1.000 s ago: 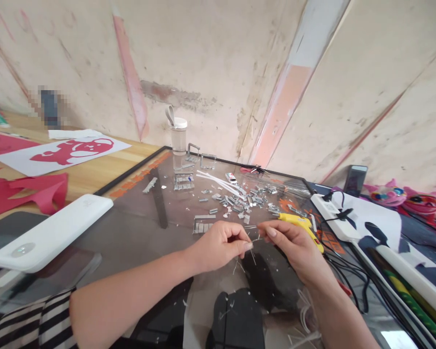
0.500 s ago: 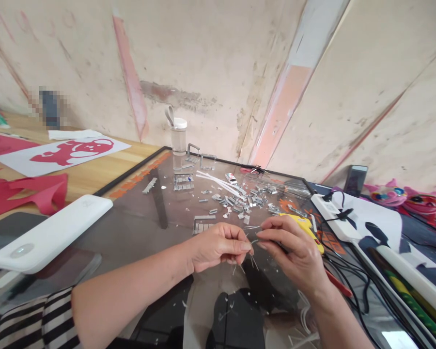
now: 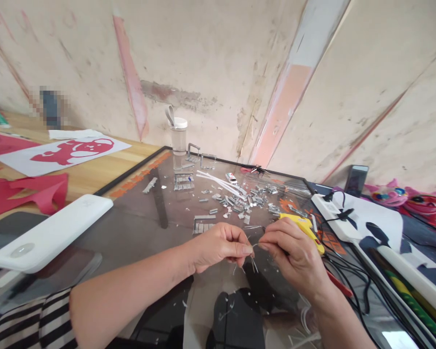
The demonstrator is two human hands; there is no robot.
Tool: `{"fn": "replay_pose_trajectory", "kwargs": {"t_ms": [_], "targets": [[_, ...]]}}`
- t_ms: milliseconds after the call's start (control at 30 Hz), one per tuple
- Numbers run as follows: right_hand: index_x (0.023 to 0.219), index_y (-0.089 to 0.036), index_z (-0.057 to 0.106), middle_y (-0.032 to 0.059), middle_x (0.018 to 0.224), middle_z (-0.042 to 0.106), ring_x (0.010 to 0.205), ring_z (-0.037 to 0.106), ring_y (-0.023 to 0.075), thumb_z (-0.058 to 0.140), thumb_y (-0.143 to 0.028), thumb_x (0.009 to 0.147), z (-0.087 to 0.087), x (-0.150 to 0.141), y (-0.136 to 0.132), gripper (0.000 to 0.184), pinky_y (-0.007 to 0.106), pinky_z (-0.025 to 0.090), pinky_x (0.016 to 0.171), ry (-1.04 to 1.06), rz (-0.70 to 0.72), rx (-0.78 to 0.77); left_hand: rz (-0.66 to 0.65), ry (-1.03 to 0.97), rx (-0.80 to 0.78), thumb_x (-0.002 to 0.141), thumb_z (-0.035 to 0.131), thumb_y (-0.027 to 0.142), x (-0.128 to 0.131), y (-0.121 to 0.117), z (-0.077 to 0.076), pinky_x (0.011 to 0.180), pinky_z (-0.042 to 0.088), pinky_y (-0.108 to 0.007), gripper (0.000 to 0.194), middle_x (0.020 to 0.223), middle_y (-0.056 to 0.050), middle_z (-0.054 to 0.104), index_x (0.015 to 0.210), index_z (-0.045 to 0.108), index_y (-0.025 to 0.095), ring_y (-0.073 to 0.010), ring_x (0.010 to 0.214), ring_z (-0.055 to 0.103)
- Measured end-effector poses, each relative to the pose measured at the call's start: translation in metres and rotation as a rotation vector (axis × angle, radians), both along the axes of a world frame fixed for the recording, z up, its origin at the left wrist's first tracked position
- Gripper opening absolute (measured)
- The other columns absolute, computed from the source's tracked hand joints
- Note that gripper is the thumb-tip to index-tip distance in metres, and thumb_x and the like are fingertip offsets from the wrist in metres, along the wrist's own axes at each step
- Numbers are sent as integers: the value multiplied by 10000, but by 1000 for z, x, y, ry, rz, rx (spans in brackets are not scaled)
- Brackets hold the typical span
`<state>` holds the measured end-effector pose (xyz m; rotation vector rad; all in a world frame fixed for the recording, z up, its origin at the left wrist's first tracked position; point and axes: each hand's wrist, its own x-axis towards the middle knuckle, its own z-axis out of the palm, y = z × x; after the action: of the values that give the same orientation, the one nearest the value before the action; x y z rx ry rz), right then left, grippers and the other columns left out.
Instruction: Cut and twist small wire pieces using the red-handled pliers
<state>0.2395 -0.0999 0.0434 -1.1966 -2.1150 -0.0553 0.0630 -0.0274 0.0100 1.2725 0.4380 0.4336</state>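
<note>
Over the dark glass tabletop, my left hand (image 3: 227, 247) is closed in a pinch on a small bunch of thin wires (image 3: 253, 264). Several wire ends stick out below the fingers. My right hand (image 3: 290, 249) is closed too, its thumb and fingertips pinching one wire end just right of the left fingertips. How the wires join inside the left fingers is hidden. Beyond my hands lies a scatter of small grey pieces (image 3: 256, 196), with white strips (image 3: 221, 184) beside it. A small grey frame-like piece (image 3: 203, 224) lies just behind my left hand.
A yellow glue gun (image 3: 301, 227) lies behind my right hand, near a white power strip (image 3: 336, 218) and black cables (image 3: 352, 271). At left is a long white device (image 3: 54, 232). A lidded clear jar (image 3: 179, 138) stands by the wall. Pliers-like red handles (image 3: 339, 283) show by my right wrist.
My right hand's fingers have closed from a looser, spread pose into a pinch on a wire end. The left hand has stayed almost in place.
</note>
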Motion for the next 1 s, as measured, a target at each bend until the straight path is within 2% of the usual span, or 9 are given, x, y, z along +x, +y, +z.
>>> {"fn": "replay_pose_trajectory", "kwargs": {"t_ms": [100,233,300,333,400,467,633,833,1000], "targets": [[701,-188,565,22,728,573,708,503,150,498,-159,822,0,-2,-1,141,287,399,657,35,-57,-178,78,89,317,725,588,259,0,1,2,517,325,-206,146,527,13,547,638,570,143,-84,498,451],[620,-183,499,-16,627,515,620,469,125,504,-201,806,-2,-2,-1,188,250,371,583,140,-141,-414,198,119,925,763,505,169,-2,-2,4,622,352,-235,134,635,-16,576,667,597,152,-124,644,503],[612,-179,506,-31,579,484,564,438,110,513,-252,798,-4,-1,1,200,229,346,520,224,-159,-555,199,103,1091,775,483,154,-3,-3,5,669,348,-255,152,661,-28,583,688,606,154,-138,691,503],[618,-176,522,-35,563,477,542,427,105,515,-286,796,-5,1,2,210,222,333,495,275,-162,-619,197,104,1085,779,483,161,-3,-3,4,668,349,-256,152,662,-30,584,691,607,154,-138,689,504],[643,-167,569,-31,559,501,531,436,103,521,-351,790,-7,4,4,240,217,332,480,371,-152,-703,189,115,897,776,504,191,-2,-2,3,621,358,-242,137,644,-23,582,684,598,153,-125,642,506],[737,-165,622,-10,632,576,582,492,118,535,-374,783,-9,7,5,232,224,378,524,454,-142,-695,170,106,590,765,535,229,-1,1,2,564,356,-221,130,605,-9,575,675,584,149,-106,577,495],[940,-220,613,19,850,623,760,556,152,603,-265,756,-8,9,4,190,272,444,690,402,-136,-359,100,-32,53,722,615,269,0,3,1,502,298,-193,160,507,16,545,654,569,132,-65,482,429],[963,-234,605,44,892,596,837,547,175,605,-149,756,-6,2,2,224,317,447,739,67,-66,92,-17,-99,-228,674,675,274,-2,1,0,459,224,-194,183,472,10,537,648,583,118,-54,440,412],[914,-222,627,48,826,595,757,528,164,589,-110,762,-2,1,-1,193,311,443,668,-84,-3,191,-93,-115,-345,635,707,258,-2,3,-1,462,227,-205,208,468,7,536,602,552,122,-63,433,428]]}}
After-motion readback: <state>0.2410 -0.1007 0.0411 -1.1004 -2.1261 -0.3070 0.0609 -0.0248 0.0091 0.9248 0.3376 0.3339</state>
